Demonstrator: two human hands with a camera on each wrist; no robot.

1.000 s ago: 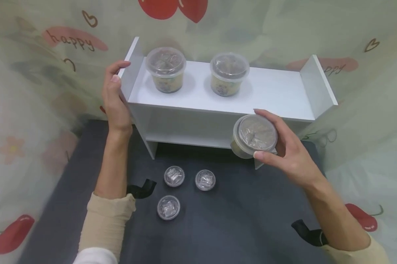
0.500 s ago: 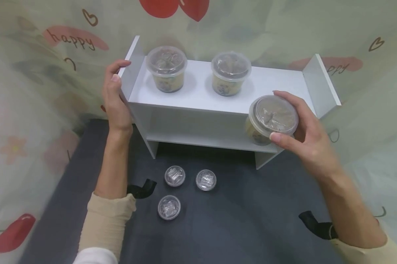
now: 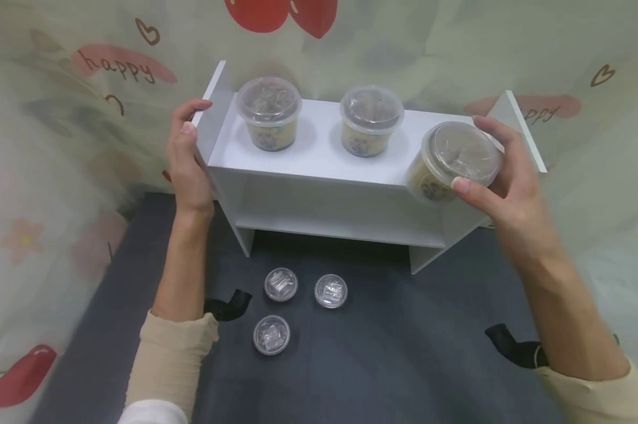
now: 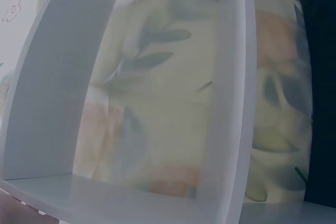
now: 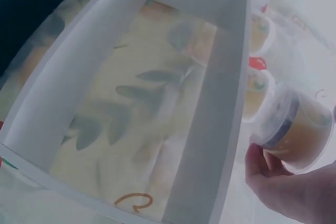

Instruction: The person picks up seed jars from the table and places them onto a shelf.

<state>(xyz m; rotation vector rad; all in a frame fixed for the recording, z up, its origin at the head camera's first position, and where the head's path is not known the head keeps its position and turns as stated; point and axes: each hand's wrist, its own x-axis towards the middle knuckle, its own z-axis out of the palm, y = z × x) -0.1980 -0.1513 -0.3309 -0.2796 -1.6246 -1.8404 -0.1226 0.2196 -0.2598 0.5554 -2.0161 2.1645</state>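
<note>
My left hand (image 3: 188,162) grips the left side panel (image 3: 216,109) of a white two-level shelf (image 3: 321,141). A clear lidded plastic tub (image 3: 462,150) with yellowish, dark-flecked contents is held tilted in my right hand (image 3: 525,203), thumb and fingers around its lid. In the head view it overlaps the top board's front right edge; whether it touches the board I cannot tell. Two similar tubs stand upright on the top board, the left tub (image 3: 269,112) and the middle tub (image 3: 370,121). The right wrist view shows the held tub (image 5: 302,135) beside the shelf's edge.
Three small round lidded cups (image 3: 280,284) sit on the dark tabletop (image 3: 382,347) in front of the shelf. A right side panel (image 3: 520,132) rises near my right hand. Behind hangs a printed curtain (image 3: 430,47). The lower level (image 4: 142,192) shows in the left wrist view.
My right hand has carried the tub up and to the right, from before the shelf's front to its top board's right end. The left hand keeps its grip on the panel.
</note>
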